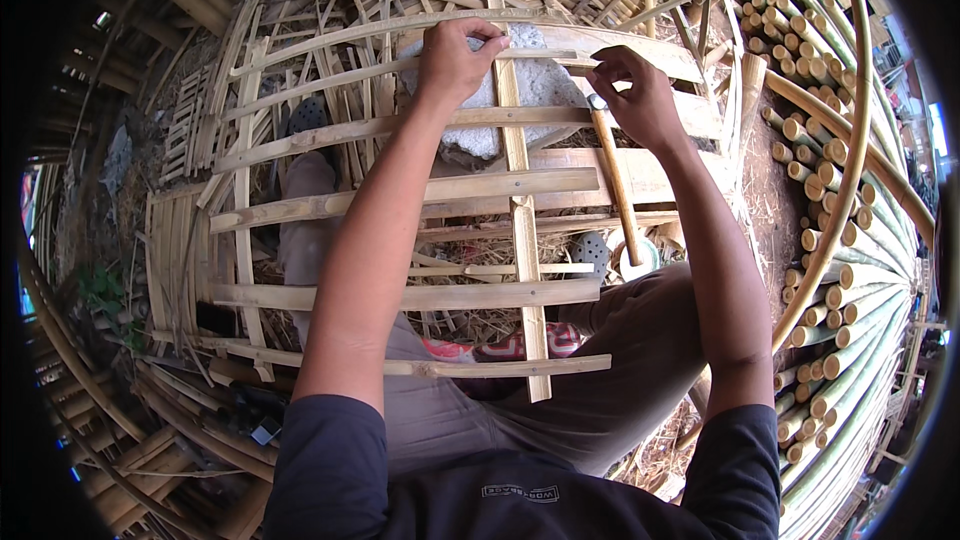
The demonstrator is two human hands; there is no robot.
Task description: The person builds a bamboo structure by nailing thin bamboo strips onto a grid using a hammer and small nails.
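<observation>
Nearest: dark trousers (640, 330) across the lap, bamboo frame (523, 240) lying over them. Frame = long cross slats on two lengthwise strips, the right-hand strip with a small dark nail-like spot at several crossings. Just past the right knee there's a small round tub (654, 258), pale inside, open side up; butt end of the hammer (612, 170) handle lies over it. Contents: can't make out anything beyond the pale bottom, handle covers part. Grey perforated shoe (592, 250) just left of it. Hammer lies lengthwise, head at the far end, near the right hand. Far part of the frame sits over a grey stone block (545, 90). Left hand (455, 65): grip has thumb and index pressed close at the second-farthest slat (545, 55), by the right strip; can't tell if something small is pinched. Right hand (640, 95): grip half curled at that slat's right end, can't tell if it touches. Off to the right, big stack of cut bamboo poles (850, 275), ends facing in.
</observation>
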